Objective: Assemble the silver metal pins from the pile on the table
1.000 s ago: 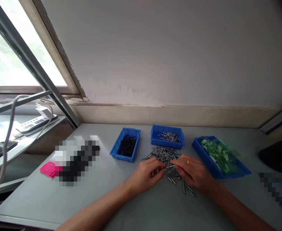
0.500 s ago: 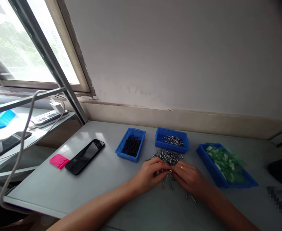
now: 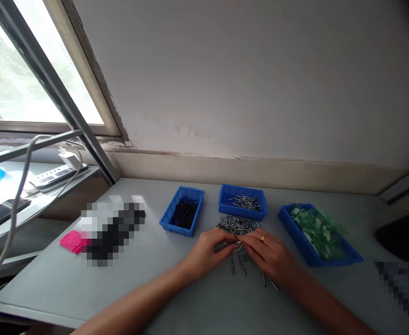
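My left hand (image 3: 207, 253) and my right hand (image 3: 270, 253), which wears a gold ring, meet fingertip to fingertip in front of a pile of slim metal pins (image 3: 237, 224). Both are pinched on a small shiny metal pin (image 3: 239, 243), mostly hidden by the fingers. Several loose metal pins (image 3: 242, 269) lie on the table below and between the hands. Just behind the pile, a blue bin (image 3: 242, 213) holds more slim metal pins.
Left of the pile stands a blue bin (image 3: 177, 229) of thin black parts. At right, another blue bin (image 3: 298, 239) holds green plastic packets (image 3: 314, 228). A pink item (image 3: 70, 241) and a blurred-out dark object (image 3: 115, 235) lie on the left. A power strip (image 3: 59, 177) rests on the side shelf.
The view has shifted slightly, so the table's contents appear a little further left. Both hands stay together at the pile, with only slight finger movement.
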Demonstrator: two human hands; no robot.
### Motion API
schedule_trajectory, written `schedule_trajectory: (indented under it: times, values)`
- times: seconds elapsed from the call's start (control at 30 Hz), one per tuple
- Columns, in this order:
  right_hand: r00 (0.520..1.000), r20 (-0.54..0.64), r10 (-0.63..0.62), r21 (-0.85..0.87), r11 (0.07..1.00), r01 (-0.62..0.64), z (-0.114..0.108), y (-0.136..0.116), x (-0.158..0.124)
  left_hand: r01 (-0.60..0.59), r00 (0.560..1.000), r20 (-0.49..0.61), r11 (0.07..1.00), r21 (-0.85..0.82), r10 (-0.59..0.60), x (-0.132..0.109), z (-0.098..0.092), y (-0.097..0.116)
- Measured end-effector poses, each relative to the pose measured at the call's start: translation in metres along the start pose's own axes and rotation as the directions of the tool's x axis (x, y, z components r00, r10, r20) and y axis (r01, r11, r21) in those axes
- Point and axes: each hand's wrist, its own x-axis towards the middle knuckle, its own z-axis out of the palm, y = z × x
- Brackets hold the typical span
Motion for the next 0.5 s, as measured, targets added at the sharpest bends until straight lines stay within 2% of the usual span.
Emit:
schedule_trajectory:
  times: [0.17,0.27,0.37,0.5]
  values:
    - [0.999,0.002,-0.033,-0.012,0.999,0.033,-0.0026,0.001,0.0023,0.033,0.999,0.042,0.999,-0.007,-0.033,0.0015,-0.0002,-0.002]
    - [0.999,-0.042,0.007,0.005,1.0,-0.006,-0.0054,0.0004,0.0031,0.031,0.998,0.054,0.999,0.019,-0.032,0.002,-0.0014,-0.0027]
    - [0.995,-0.074,0.06,0.032,0.998,-0.058,-0.0066,0.0003,0.0031,-0.004,1.0,0.022,0.999,0.036,0.003,0.0025,-0.004,-0.0005]
    - [0.996,-0.01,0.084,0.067,0.994,-0.083,-0.0032,0.0004,0.0026,-0.017,0.999,-0.033,1.0,-0.015,0.016,0.0024,-0.0042,0.0022]
